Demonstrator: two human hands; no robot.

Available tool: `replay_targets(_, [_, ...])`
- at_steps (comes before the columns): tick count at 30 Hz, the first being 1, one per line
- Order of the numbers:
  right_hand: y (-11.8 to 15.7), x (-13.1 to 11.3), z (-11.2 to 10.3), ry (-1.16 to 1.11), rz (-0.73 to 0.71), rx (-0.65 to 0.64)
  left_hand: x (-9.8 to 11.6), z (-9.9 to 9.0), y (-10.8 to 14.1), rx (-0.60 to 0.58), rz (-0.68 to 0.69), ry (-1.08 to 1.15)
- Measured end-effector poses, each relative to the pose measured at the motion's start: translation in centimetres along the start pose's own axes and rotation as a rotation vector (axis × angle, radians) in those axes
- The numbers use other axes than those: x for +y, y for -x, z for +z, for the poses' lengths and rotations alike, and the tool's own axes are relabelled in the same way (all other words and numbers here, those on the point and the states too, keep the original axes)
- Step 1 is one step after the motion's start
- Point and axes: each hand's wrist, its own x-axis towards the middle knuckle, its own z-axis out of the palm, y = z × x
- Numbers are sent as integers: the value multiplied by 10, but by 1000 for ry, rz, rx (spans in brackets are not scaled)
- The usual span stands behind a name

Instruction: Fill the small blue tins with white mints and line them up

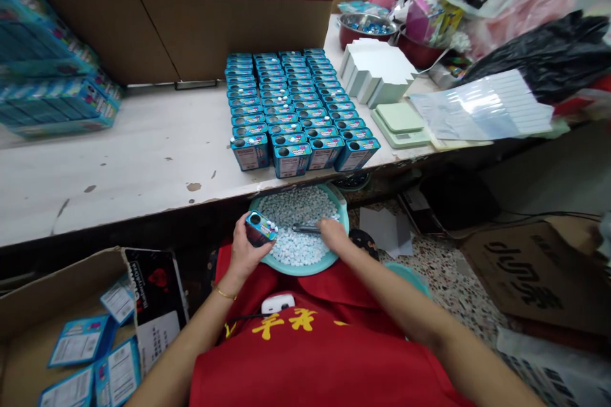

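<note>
Clock set on the basin, 12 facing away from the wearer.

Nearest, at 6: red garment [324, 356] with yellow lettering, a small white device [277, 304] lying on it.

Basin [345, 211] on or just above the lap, largely covered by white pellets [286, 203]. Left hand [244, 251] at 9, fingers clamped around 1 blue box [261, 229]; box tilted at the basin's rim, dark opening in its top, a few white bits on the top face. Right hand [331, 233] at 3, fingers closed on the handle of a dark scoop [305, 228]; scoop's head points to 9, over the pellets. Whether it is loaded: cannot tell.

Step in hand, by my reading: scooping pellets to go into the held box. Next move would call for a level scoop, brought over towards 9 and lined up with the opening while the left hand steadies the box; spilling looks the main risk.

At 8, low: open carton [71, 264], several blue packs [79, 343] inside.

Farther, the table [157, 146]. At 12, blue boxes in 4 columns [291, 108], openings upward, some tops bearing white bits. At 2, pale green scale [401, 121]. At 1, white stack [377, 70]. At 10, stacked blue packages [62, 102].

Farthest, towards 11: large brown carton [229, 19].
</note>
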Motion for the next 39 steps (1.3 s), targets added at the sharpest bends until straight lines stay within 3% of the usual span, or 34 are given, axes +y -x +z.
replay_targets(4, [-28, -44, 52, -145, -15, 14, -2, -4, 2, 12, -43, 33])
replay_targets(8, [-40, -47, 57, -287, -72, 29, -5, -11, 3, 30, -66, 49])
replay_targets(12, [-30, -17, 28, -387, -149, 81, -5, -14, 4, 40, -64, 58])
replay_targets(16, [-4, 3, -23, -475, -283, 178, 2, -8, 4, 8, -13, 9])
replay_targets(20, [22, -3, -72, -342, -374, 183, 13, 7, 2, -22, 85, -59])
replay_targets(24, [40, -26, -104, -11, -382, 118, 20, 17, 0, -33, 160, -130])
replay_targets(28, [56, -52, -120, 255, -357, 95, 18, 21, 2, -34, 224, -189])
replay_targets(33, [69, -77, -127, 355, -391, 118, 15, 22, 5, -12, 257, -201])
replay_targets(36, [74, -77, -131, 376, -394, 128, 15, 20, 5, -7, 215, -161])
replay_targets(39, [80, -61, -135, 372, -337, 145, 16, 17, 6, -6, 87, -27])
